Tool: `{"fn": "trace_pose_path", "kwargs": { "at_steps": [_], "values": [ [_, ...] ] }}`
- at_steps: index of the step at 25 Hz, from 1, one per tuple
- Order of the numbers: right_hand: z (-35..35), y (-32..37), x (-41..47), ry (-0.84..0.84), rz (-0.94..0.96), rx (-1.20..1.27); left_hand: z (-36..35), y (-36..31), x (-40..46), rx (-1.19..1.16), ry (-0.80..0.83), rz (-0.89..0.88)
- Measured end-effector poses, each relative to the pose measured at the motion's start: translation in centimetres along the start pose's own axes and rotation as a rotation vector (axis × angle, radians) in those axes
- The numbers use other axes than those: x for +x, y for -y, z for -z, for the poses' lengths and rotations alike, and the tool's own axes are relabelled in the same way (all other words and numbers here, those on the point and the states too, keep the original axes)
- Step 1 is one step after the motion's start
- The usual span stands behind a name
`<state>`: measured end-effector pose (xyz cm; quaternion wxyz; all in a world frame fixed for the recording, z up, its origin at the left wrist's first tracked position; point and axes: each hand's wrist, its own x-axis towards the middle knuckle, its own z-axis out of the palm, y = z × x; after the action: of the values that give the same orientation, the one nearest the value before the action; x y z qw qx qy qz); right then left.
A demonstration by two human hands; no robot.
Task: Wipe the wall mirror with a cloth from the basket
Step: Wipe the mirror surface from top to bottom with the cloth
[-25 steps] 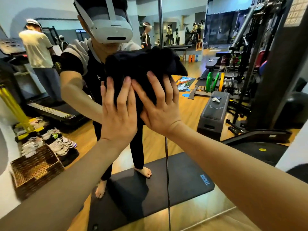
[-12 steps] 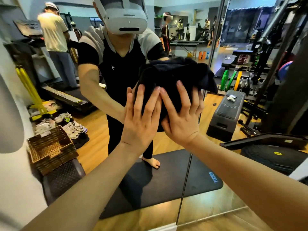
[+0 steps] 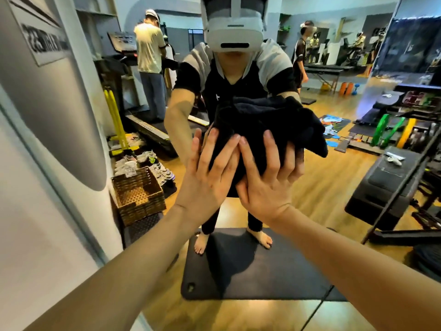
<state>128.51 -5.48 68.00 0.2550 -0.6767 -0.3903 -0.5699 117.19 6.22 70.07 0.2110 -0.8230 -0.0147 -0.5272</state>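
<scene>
Wiping underway: left hand and right hand, both flat and spread, press bunched dark navy cloth against wall mirror. Woven wicker basket reflected, emptied. Remaining glass unjudgeable.

Black cloth, brown woven basket — black mat
</scene>
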Motion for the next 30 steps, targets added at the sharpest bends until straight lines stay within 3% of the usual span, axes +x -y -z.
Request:
{"fn": "trace_pose_path", "kwargs": {
  "at_steps": [21,30],
  "values": [
    [-7.4,32.1,4.3,0.031,0.07,0.038,10.3,26.8,-15.5,0.197,0.033,0.09],
    [-7.9,32.5,3.4,0.001,0.084,0.047,9.5,26.8,-16.9,0.168,0.025,0.099]
  ]
}}
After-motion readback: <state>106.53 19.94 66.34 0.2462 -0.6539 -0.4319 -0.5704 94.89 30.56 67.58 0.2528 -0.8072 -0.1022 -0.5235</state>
